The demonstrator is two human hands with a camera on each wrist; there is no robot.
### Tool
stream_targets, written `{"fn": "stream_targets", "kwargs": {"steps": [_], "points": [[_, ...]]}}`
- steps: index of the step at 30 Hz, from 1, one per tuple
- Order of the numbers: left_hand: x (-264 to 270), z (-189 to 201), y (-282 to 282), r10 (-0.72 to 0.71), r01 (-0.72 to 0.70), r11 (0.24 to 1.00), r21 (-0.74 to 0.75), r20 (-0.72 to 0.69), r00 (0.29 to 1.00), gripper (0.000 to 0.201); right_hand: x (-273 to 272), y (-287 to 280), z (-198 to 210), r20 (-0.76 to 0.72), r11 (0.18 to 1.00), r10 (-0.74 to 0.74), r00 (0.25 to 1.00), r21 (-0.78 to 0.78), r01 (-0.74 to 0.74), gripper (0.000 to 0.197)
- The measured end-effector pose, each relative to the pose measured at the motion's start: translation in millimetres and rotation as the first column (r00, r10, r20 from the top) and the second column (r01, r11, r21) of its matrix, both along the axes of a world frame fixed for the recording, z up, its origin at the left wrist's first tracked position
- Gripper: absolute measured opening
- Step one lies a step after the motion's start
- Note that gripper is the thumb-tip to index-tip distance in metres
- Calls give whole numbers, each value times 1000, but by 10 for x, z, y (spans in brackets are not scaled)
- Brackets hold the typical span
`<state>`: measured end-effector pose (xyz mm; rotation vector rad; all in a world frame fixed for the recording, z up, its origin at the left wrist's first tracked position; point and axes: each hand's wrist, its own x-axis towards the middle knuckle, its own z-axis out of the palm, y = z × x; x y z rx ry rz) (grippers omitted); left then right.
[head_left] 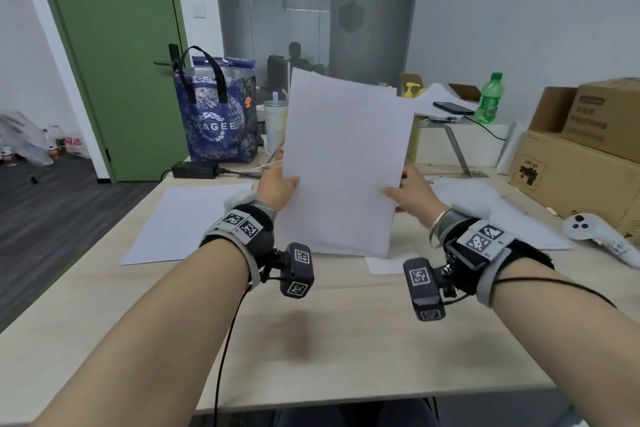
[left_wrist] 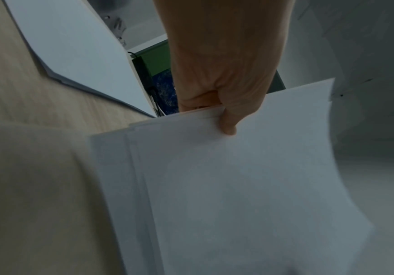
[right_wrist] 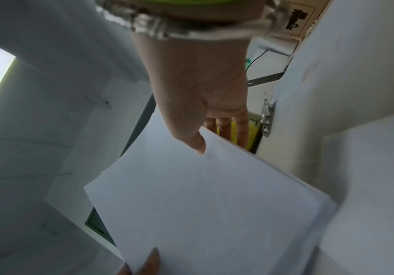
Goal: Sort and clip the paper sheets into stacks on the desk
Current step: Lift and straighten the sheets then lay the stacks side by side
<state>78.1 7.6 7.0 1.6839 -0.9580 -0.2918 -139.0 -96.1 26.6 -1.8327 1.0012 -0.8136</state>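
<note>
A person's left hand (head_left: 277, 185) and right hand (head_left: 412, 194) pinch the side edges of a sheaf of paper sheets (head_left: 346, 163), held upright with its bottom edge on the surface (head_left: 311, 340), probably to square it for clipping. Other sheets (head_left: 187, 218) lie flat beside it. Beyond, a blue tote bag (head_left: 216, 114) and cardboard boxes (head_left: 581, 163) stand, contents unseen.

Blue tote bag (head_left: 216, 114) and black adapter (head_left: 194, 169) at desk's far left; green bottle (head_left: 490, 99), phone (head_left: 453, 108), cardboard boxes (head_left: 585, 152), white controller (head_left: 601, 236) at right.
</note>
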Motion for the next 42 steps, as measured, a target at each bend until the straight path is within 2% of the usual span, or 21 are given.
{"fn": "stream_targets", "kwargs": {"steps": [2, 6, 9, 12, 16, 19, 24, 28, 33, 38, 42], "points": [[-3, 28, -4, -5, 5, 996, -86, 6, 1000, 44, 41, -63, 115, 27, 997, -35, 999, -63, 36, 43], [-31, 72, 13, -18, 2, 979, -202, -82, 996, 38, 74, -13, 369, 138, 990, -84, 987, -105, 99, 44], [-51, 62, 39, -45, 14, 970, -242, -123, 991, 40, 71, 9, 461, 264, 986, -62, 962, -132, 100, 45], [-120, 25, 58, -90, 38, 966, -256, -196, 976, 44, 78, 28, 431, 315, 986, -52, 948, -132, 98, 48], [-221, 20, 33, 0, -46, 966, -253, -179, 984, 50, 116, 86, 362, 275, 984, -79, 958, -130, 118, 48], [-275, 98, 8, 36, -75, 966, -247, -158, 987, 43, 129, 94, 374, 261, 981, -93, 961, -143, 134, 38], [-314, 161, -15, 5, -54, 965, -258, -186, 982, 40, 110, 62, 435, 334, 976, -99, 937, -150, 157, 20], [-339, 82, -67, 0, -30, 981, -191, -156, 988, 44, 83, 100, 385, 367, 979, -101, 925, -126, 158, 40], [-378, 26, -96, -6, -27, 982, -188, -172, 985, 48, 81, 52, 232, 292, 984, -120, 949, -93, 154, 26], [-395, -7, -103, 11, -47, 981, -187, -188, 982, 50, 62, 66, 216, 333, 985, -121, 935, -78, 155, 36], [-407, -99, -108, 32, -50, 995, -89, -199, 979, 43, 63, 50, 121, 284, 986, -127, 950, -71, 153, 36]]}}
